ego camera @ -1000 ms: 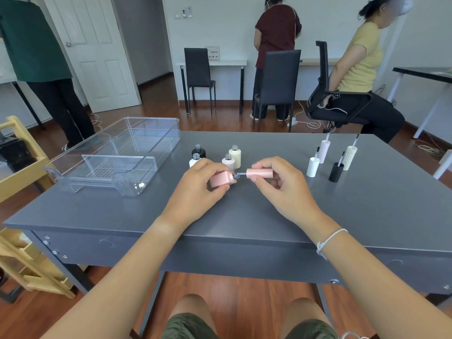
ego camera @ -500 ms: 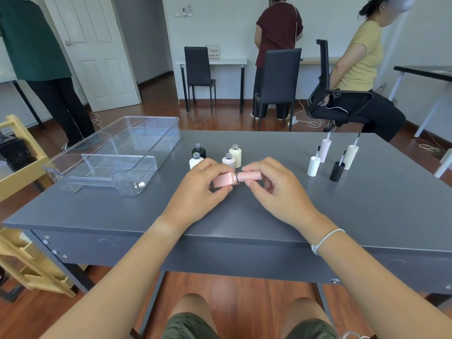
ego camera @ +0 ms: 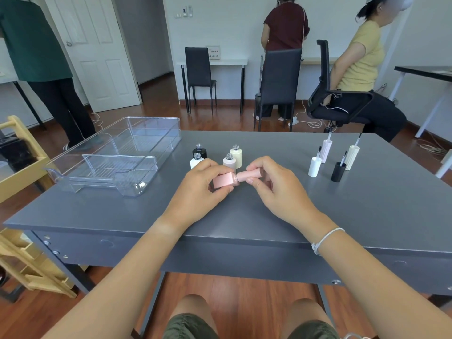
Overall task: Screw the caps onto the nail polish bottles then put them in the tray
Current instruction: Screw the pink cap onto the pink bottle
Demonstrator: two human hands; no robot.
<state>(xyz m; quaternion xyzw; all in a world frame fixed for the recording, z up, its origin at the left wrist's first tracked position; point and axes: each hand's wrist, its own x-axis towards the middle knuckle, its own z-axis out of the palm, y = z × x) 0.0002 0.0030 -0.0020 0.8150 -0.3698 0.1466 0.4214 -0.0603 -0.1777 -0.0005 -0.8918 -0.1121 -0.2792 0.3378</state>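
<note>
**Pink bottle held sideways, cap seated at its neck**

Your left hand (ego camera: 204,185) grips the pink bottle (ego camera: 224,179), a matte, square-shouldered block in pale rose. Your thumb lies under it and your fingers curl over its top. Your right hand (ego camera: 274,183) pinches the pink cap (ego camera: 249,173), a slim cylinder in the same rose, between thumb and forefinger. Cap and bottle meet at the neck with no gap showing.

The pair lies on its side just above the grey table (ego camera: 318,204), near its middle. The long axis runs left to right across your view, with the bottle's base toward your left and the cap's end toward your right, tilted slightly up on the cap side.

Just behind your hands four uncapped bottles stand upright in a close cluster: a black bottle (ego camera: 199,151), a white bottle (ego camera: 196,161), a beige bottle (ego camera: 229,163) and a cream bottle (ego camera: 236,155). To your right, well apart from them, four caps stand with brushes pointing up: a white cap (ego camera: 314,166), a black cap (ego camera: 338,171), a pale lilac cap (ego camera: 325,148) and a cream cap (ego camera: 351,157).

The clear tray (ego camera: 117,157) sits at the table's left side.
</note>
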